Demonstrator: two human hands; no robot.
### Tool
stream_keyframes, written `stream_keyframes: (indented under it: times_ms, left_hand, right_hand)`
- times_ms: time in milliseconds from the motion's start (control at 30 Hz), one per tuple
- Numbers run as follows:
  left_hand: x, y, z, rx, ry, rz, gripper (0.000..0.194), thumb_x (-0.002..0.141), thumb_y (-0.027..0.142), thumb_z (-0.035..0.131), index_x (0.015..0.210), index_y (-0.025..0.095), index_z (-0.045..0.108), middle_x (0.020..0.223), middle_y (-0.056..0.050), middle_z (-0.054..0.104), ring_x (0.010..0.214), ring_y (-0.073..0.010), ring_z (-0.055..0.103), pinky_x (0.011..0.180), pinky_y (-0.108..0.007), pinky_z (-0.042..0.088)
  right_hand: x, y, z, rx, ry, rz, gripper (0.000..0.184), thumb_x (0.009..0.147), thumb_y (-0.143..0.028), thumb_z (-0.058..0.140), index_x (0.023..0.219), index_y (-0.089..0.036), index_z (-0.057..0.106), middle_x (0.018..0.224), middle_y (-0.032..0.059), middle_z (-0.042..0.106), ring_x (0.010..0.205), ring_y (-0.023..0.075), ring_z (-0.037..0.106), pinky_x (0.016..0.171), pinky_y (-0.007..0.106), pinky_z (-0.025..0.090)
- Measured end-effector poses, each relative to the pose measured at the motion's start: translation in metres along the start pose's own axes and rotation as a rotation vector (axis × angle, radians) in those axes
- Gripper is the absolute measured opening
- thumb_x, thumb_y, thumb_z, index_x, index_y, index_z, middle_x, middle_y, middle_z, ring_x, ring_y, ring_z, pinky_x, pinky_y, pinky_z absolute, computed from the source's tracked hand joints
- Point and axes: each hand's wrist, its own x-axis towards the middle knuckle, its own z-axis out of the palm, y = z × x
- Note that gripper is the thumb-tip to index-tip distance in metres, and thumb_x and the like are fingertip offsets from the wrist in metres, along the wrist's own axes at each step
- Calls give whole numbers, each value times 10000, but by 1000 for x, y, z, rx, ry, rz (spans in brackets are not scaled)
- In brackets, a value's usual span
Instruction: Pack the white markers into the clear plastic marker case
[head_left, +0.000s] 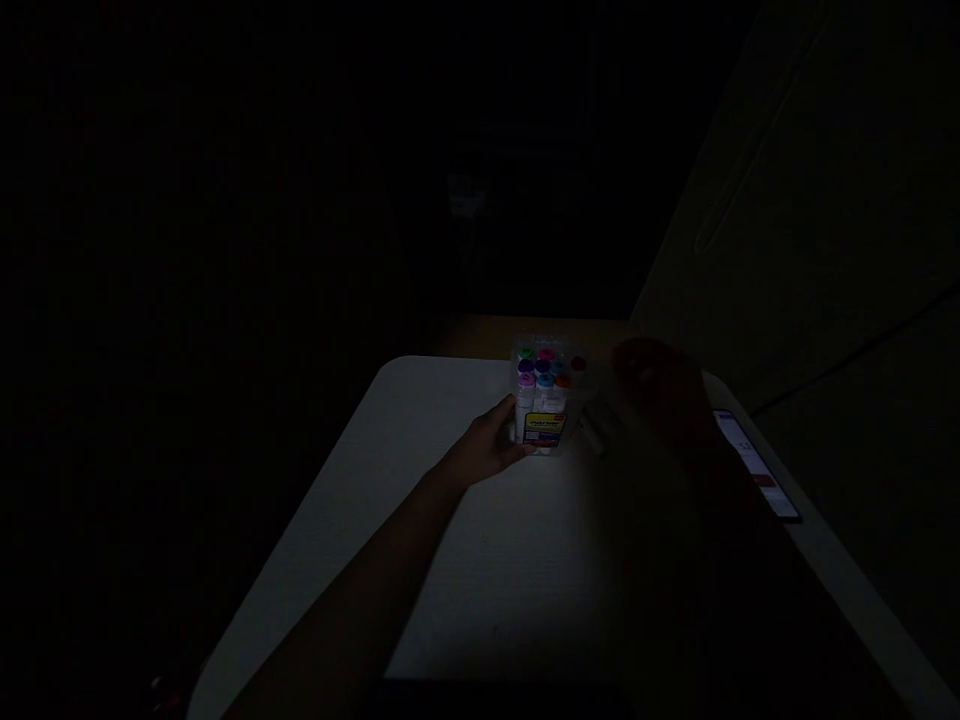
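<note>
My left hand (486, 443) grips the left side of a clear plastic box of markers (546, 405), which stands upright on the white table. Several markers with green, pink, purple, blue, orange and red caps show inside it, and a yellow and dark label is on its front. Right of the box, my right hand (649, 375) is a dark, reddish shape in shadow, apart from the box. Its fingers are too dark to make out. Between the box and that hand, a marker (593, 434) lies on the tabletop, partly in shadow.
The white table (450, 580) has rounded far corners. A phone with a lit screen (756, 465) lies near its right edge, beside my right forearm. A dark cable (855, 350) runs along the wall at the right. The surroundings are very dark.
</note>
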Motion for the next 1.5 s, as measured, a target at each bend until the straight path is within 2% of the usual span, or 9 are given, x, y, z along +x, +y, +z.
stream_keyframes:
  times_ms: [133, 200, 267, 400, 567, 700, 933, 1233, 1500]
  left_hand:
    - [1, 2, 0, -9, 2, 12, 638, 774, 423, 642, 1304, 173, 388, 1229, -114, 587, 1090, -246, 592, 935, -357, 480]
    - [0, 3, 0, -5, 9, -2, 630, 775, 429, 639, 1298, 175, 396, 1223, -107, 592, 1085, -245, 594, 934, -352, 481]
    - [0, 4, 0, 7, 6, -21, 622, 773, 432, 639, 1287, 173, 404, 1206, -101, 602, 1063, -241, 603, 914, -340, 491]
    - [0, 6, 0, 42, -8, -52, 615, 772, 438, 637, 1274, 167, 409, 1184, -100, 612, 1042, -234, 610, 901, -326, 494]
    - [1, 8, 0, 18, -10, -39, 598, 776, 441, 629, 1256, 154, 416, 1184, -111, 609, 1038, -232, 611, 884, -320, 499]
    - [1, 8, 0, 3, -14, -38, 586, 774, 436, 634, 1240, 149, 425, 1152, -112, 623, 1024, -235, 617, 879, -329, 498]
    - [1, 8, -1, 5, -14, -40, 599, 768, 451, 634, 1252, 164, 426, 1164, -107, 622, 1027, -248, 617, 880, -339, 497]
    - [1, 6, 0, 14, -4, -21, 605, 768, 431, 638, 1268, 167, 423, 1198, -106, 603, 1064, -249, 598, 915, -344, 486]
    - [0, 5, 0, 10, -6, -43, 657, 753, 430, 659, 1296, 166, 399, 1221, -121, 590, 1094, -259, 587, 937, -370, 478]
  right_hand:
    - [-6, -17, -8, 87, 138, -313, 319, 899, -328, 425, 1135, -180, 582, 1146, 96, 603, 1070, 200, 541, 888, 355, 460]
    - [-10, -24, -7, 106, 123, -467, 312, 898, -279, 417, 1138, -178, 589, 1173, 92, 598, 1108, 209, 512, 939, 380, 430]
    - [-12, -28, -5, 101, 42, -503, 314, 894, -230, 403, 1134, -178, 599, 1173, 87, 604, 1109, 214, 506, 946, 390, 425]
    - [-12, -30, -3, 117, 12, -447, 312, 883, -221, 412, 1089, -145, 633, 1067, 97, 650, 1017, 220, 542, 898, 377, 438]
    - [-15, -37, -2, 237, -7, -206, 268, 853, -234, 475, 1036, -174, 662, 1011, 66, 671, 958, 197, 574, 835, 333, 452]
    - [-18, -44, -3, 253, 6, -124, 246, 838, -240, 494, 993, -184, 677, 965, 60, 677, 890, 179, 595, 773, 299, 459]
    - [-22, -50, -10, 121, -101, -204, 273, 844, -296, 469, 1024, -171, 632, 962, 84, 674, 853, 203, 593, 770, 335, 444]
    - [-20, -47, -11, 283, -71, -168, 263, 830, -254, 506, 1061, -182, 611, 895, 48, 691, 775, 155, 615, 657, 262, 461]
    - [-25, -53, -38, 164, 177, -256, 223, 881, -263, 459, 990, -220, 649, 990, 62, 654, 919, 184, 620, 757, 291, 488]
